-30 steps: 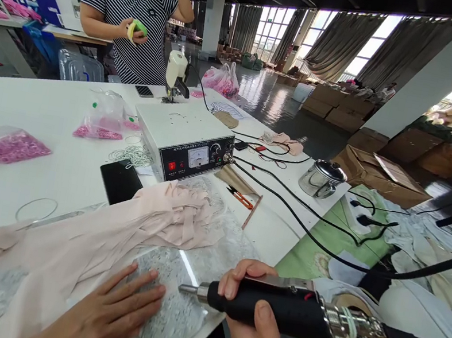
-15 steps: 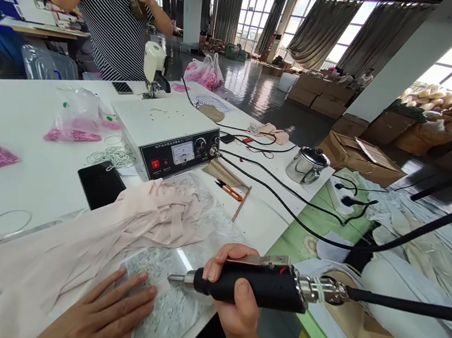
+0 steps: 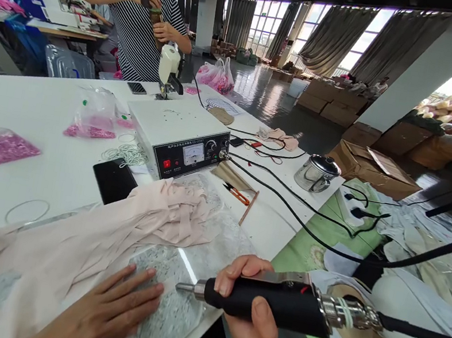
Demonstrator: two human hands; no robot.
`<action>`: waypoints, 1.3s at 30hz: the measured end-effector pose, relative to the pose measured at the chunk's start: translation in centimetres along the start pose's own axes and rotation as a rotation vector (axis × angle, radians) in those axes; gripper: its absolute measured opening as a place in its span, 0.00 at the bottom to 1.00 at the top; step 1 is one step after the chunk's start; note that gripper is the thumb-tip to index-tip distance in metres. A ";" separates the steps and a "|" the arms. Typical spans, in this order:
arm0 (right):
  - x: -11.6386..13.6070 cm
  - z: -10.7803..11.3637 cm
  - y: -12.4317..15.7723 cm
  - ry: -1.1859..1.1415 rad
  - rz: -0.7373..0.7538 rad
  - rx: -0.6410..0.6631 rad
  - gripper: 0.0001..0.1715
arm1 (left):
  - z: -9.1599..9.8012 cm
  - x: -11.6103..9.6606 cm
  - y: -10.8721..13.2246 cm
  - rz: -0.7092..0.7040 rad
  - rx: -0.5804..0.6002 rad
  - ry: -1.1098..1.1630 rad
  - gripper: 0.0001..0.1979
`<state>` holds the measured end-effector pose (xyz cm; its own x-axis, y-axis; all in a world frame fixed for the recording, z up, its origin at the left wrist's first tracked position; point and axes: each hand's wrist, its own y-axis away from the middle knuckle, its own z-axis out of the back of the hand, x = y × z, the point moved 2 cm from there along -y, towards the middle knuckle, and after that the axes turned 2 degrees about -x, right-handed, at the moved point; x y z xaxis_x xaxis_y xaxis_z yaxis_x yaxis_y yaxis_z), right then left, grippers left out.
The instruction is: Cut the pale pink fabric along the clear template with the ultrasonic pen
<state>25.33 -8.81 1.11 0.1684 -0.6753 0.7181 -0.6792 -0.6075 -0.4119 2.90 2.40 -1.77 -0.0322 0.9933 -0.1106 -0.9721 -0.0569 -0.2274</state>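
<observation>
My right hand (image 3: 253, 296) is wrapped round a black handheld ultrasonic welding gun (image 3: 272, 302), whose metal tip points left, just beyond my left fingertips. A thick black cable runs from its rear to the right. With fingers outstretched, my left hand (image 3: 110, 300) presses flat on pale pink fabric (image 3: 80, 251) over a grey marbled board (image 3: 177, 318). Cut strips of the fabric lie heaped beyond the hand. Behind the heap stands the welder's control box (image 3: 185, 150), with a dial and a red switch.
A phone (image 3: 114, 179), orange-handled thread snips (image 3: 238, 194) and a steel mug (image 3: 317, 173) lie around the box. Bags of pink pieces (image 3: 6, 149) are at left. Across the table a person (image 3: 135, 13) in a striped shirt holds a bottle. Cables cross the right edge.
The gun's tip has drawn slightly right, away from my left fingertips. My left hand stays flat on the fabric. The person opposite has lowered the bottle. The view has shifted a little left.
</observation>
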 end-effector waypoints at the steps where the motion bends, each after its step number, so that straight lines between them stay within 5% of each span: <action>1: 0.1 0.0 0.0 0.007 0.001 0.002 0.12 | -0.1 -0.1 0.0 -0.001 0.014 0.009 0.21; 25: 0.0 -0.4 0.4 -0.003 -0.036 -0.019 0.12 | -1.1 -0.4 0.6 0.051 -0.062 -0.028 0.20; 39: -0.3 -0.4 0.4 0.067 -0.005 0.115 0.09 | 0.1 0.2 0.0 -0.121 -0.009 -0.093 0.21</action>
<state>24.75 -8.67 0.97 0.1211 -0.6450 0.7545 -0.5915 -0.6573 -0.4670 2.82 2.62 -1.68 0.0629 0.9980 0.0081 -0.9682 0.0630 -0.2420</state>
